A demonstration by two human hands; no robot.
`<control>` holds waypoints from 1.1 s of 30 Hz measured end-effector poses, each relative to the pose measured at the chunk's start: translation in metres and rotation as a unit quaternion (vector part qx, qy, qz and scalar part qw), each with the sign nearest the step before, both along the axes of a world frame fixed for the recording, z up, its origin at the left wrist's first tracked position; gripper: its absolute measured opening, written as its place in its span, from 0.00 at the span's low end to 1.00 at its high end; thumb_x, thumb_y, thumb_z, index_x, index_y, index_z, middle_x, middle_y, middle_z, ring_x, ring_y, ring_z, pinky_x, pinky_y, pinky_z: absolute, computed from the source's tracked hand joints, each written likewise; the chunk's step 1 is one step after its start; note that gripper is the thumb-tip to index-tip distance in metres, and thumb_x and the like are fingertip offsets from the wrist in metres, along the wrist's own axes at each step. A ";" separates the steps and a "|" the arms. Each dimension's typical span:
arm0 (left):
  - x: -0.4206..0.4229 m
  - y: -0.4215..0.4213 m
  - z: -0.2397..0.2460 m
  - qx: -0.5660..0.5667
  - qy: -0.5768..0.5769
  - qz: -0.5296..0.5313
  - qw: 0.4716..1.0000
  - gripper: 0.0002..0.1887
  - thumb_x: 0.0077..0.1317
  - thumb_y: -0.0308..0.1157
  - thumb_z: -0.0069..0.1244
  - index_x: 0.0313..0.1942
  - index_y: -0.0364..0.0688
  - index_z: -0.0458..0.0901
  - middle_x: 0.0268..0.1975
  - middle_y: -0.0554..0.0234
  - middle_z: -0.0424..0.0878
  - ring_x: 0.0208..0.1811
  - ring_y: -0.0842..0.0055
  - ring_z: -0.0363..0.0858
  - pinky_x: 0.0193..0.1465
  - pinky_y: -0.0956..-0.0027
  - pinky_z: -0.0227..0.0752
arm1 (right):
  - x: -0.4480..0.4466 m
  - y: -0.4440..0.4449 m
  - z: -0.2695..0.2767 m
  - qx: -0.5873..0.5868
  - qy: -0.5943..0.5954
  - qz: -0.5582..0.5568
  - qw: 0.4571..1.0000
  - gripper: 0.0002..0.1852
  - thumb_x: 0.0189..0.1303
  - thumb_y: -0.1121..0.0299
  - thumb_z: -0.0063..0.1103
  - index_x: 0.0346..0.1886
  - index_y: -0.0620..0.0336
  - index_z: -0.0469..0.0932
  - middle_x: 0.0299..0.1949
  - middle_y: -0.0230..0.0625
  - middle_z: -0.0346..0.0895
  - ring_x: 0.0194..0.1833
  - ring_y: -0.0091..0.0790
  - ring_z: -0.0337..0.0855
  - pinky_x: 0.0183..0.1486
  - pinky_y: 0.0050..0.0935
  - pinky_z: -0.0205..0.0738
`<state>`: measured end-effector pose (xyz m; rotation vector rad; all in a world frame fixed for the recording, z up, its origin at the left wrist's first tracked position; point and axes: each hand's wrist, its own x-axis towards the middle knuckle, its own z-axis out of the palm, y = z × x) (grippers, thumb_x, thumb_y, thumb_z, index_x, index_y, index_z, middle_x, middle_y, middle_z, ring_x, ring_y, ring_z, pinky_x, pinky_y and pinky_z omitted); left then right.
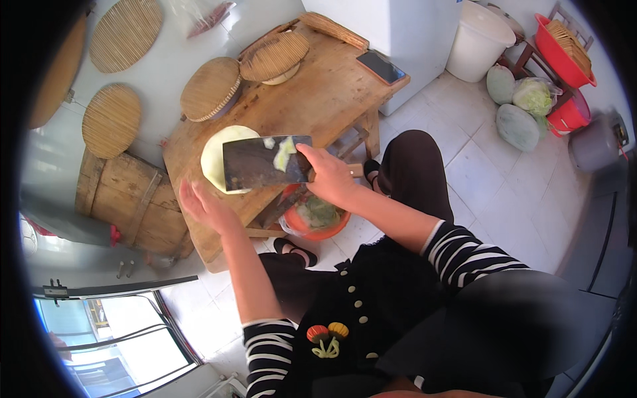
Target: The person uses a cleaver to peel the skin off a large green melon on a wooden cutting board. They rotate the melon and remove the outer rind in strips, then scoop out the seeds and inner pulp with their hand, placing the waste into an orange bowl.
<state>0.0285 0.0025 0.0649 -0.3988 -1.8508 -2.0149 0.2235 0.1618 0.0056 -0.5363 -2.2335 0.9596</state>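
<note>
My right hand (331, 174) grips a broad cleaver (249, 161) by its wooden handle end, thumb on the blade's near corner. Pale green scraps cling to the dark blade. Partly hidden behind the blade, a round pale green thing, possibly a cut melon or a board (214, 149), lies on the wooden table (308, 107). My left hand (201, 206) is raised over the table's left edge, a little apart from the cleaver, with its palm facing the blade and nothing seen in it.
Woven round lids (211, 89) and a phone (380, 67) are on the table. An orange-red basin (318, 231) with greens stands beneath its near edge. A wooden chest (129, 204) is at the left. Winter melons (517, 127), a cabbage (532, 97) and buckets stand on the floor at right.
</note>
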 end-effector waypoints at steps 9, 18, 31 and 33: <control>0.152 0.026 -0.019 -0.441 0.376 -0.133 0.804 0.21 0.62 0.29 0.56 0.57 0.42 0.83 0.64 0.57 0.81 0.67 0.59 0.77 0.73 0.51 0.62 | 0.069 -0.004 0.016 0.205 -0.058 0.085 0.973 0.32 0.45 0.72 0.72 0.60 0.51 0.77 0.37 0.41 0.77 0.37 0.49 0.84 0.39 0.45 0.78; 0.163 0.024 -0.058 -0.411 0.328 -0.186 0.830 0.16 0.66 0.24 0.55 0.54 0.37 0.86 0.60 0.52 0.84 0.64 0.56 0.80 0.68 0.56 0.73 | 0.106 0.006 0.017 0.225 -0.088 0.110 0.964 0.24 0.49 0.75 0.67 0.53 0.53 0.76 0.36 0.40 0.78 0.37 0.47 0.84 0.41 0.45 0.76; 0.136 -0.008 -0.111 -0.401 0.238 -0.153 0.871 0.15 0.70 0.23 0.50 0.55 0.35 0.84 0.60 0.49 0.84 0.64 0.56 0.80 0.68 0.57 0.73 | 0.132 0.030 0.033 0.255 -0.168 0.071 0.950 0.32 0.44 0.75 0.71 0.58 0.53 0.76 0.37 0.41 0.78 0.37 0.49 0.83 0.41 0.44 0.77; 0.128 -0.008 -0.121 -0.413 0.234 -0.158 0.866 0.15 0.70 0.24 0.50 0.55 0.35 0.84 0.60 0.50 0.84 0.64 0.56 0.79 0.67 0.58 0.74 | 0.136 0.035 0.032 0.247 -0.177 0.060 0.951 0.30 0.44 0.75 0.70 0.56 0.53 0.76 0.37 0.41 0.78 0.38 0.50 0.84 0.41 0.45 0.77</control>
